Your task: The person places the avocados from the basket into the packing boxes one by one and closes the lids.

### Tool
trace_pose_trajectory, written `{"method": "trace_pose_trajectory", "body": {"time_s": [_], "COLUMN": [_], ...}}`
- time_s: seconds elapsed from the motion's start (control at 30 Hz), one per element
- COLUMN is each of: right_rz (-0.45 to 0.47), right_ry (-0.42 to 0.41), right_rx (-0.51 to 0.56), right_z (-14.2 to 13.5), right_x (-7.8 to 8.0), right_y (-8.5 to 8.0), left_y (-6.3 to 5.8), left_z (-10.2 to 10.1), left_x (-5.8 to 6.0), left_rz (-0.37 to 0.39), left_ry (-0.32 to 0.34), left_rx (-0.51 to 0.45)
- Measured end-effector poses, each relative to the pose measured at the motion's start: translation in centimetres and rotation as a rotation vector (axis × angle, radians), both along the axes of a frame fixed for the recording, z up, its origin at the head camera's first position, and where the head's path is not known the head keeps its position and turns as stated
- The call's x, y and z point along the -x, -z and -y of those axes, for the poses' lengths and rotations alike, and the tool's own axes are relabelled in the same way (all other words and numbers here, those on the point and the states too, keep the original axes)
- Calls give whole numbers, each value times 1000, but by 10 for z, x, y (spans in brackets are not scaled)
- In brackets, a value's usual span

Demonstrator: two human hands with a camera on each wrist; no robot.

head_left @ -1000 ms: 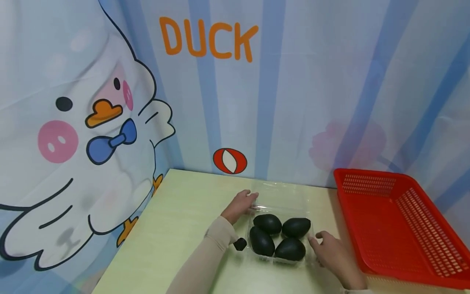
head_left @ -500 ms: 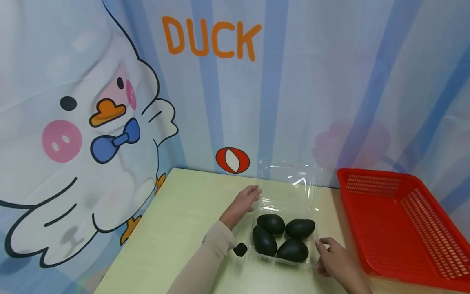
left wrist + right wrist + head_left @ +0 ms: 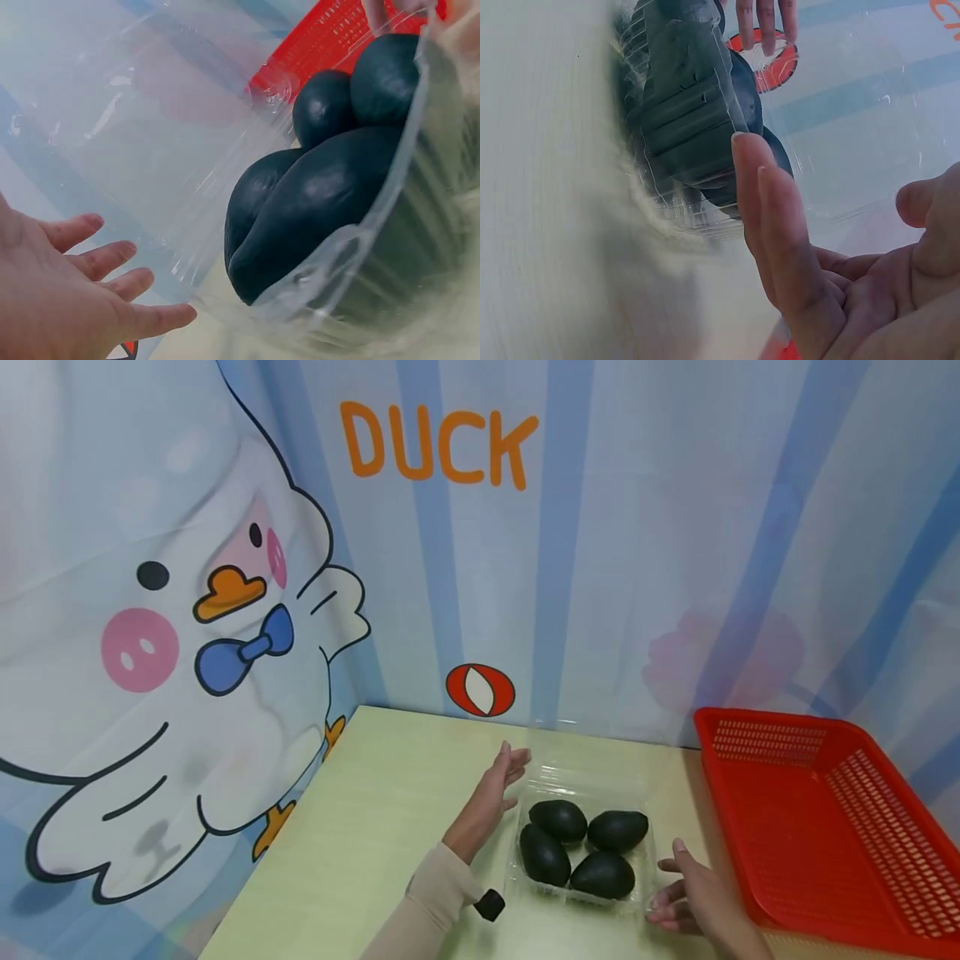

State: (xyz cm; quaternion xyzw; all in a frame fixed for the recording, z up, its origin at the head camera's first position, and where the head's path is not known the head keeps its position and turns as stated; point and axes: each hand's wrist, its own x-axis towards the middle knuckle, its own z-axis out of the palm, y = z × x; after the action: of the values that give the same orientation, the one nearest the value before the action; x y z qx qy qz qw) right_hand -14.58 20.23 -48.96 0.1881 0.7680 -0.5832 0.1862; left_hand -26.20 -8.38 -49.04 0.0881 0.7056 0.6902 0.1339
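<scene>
Several dark green avocados [image 3: 602, 875] lie in a clear plastic clamshell box [image 3: 555, 892] on the table. Behind them its hinged lid [image 3: 592, 764] leans back, raised. At the lid's left side is my left hand [image 3: 489, 797], palm turned towards the box; the left wrist view shows its fingers [image 3: 112, 259] spread and holding nothing. My right hand [image 3: 697, 897] is at the box's front right corner, thumb up and apart from the fingers. In the right wrist view its fingertips [image 3: 746, 150] overlap the box's ribbed side wall, with nothing gripped.
A red perforated plastic basket [image 3: 840, 852] stands on the right, close beside my right hand. The pale yellow table [image 3: 375, 793] ends at a printed duck curtain [image 3: 600, 568] at the back and left. A small black device [image 3: 491, 905] sits at my left wrist.
The lid rose, then tipped further back. My left hand has let go of the lid edge and straightened its fingers. My right hand has loosened at the box's right side, fingers spreading.
</scene>
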Motion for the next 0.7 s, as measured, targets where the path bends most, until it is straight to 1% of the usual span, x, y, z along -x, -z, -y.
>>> {"method": "trace_pose_trajectory", "body": {"time_s": [0.17,0.23,0.37,0.53,0.6,0.7], "right_rz": [-25,-35,-38,-25,-18,-3], "right_ry": [37,44,55,33,19,12], "right_rx": [52,64,76,66,46,19], "right_z": [-1,-2,-2,-2,-2,-1], "right_x": [-3,-4,-5,-7,-8,-9], "right_y": [2,3,4,5,6,8], "left_y": [-1,1,8,18,21,27], "left_z": [1,2,6,10,10,10], "left_x": [-16,-23,-39,-59,-65,-72], "left_rz": [18,26,24,-1,0,-4], "left_ry": [-46,-49,-22,25,32,21], "left_rx": [-1,-1,-13,-55,-65,-74]}}
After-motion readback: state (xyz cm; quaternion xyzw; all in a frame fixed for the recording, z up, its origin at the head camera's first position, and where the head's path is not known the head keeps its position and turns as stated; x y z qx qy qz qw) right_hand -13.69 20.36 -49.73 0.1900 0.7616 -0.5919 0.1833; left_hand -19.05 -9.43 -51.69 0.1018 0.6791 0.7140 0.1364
